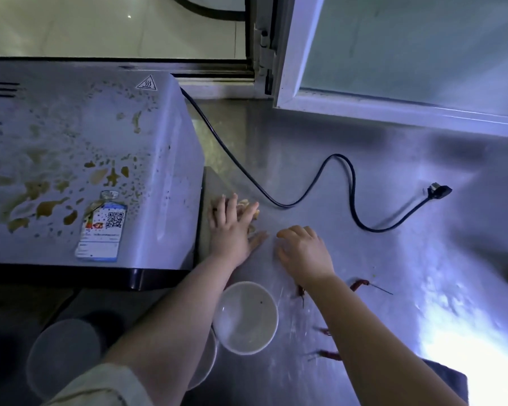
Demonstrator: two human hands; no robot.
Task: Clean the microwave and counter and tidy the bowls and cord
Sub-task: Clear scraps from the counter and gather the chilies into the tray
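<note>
The white microwave (79, 159) stands at the left, its top splattered with yellow-brown stains and bearing a sticker (101, 230). Its black cord (305, 197) snakes across the steel counter (393, 230) to an unplugged plug (439, 191). My left hand (232, 227) lies flat with straight fingers over pale food scraps (248, 210) beside the microwave's right side. My right hand (302, 250) rests next to it on the counter, fingers curled down, nothing visibly held. A white bowl (245, 317) sits just below my hands, overlapping another bowl (203, 364) under my left forearm.
Dried red chillies (358, 285) lie scattered on the counter right of the bowl, more chillies (329, 354) nearer me. A round grey bin (62, 356) stands on the floor at lower left. An open window frame (364, 109) overhangs the counter's far edge.
</note>
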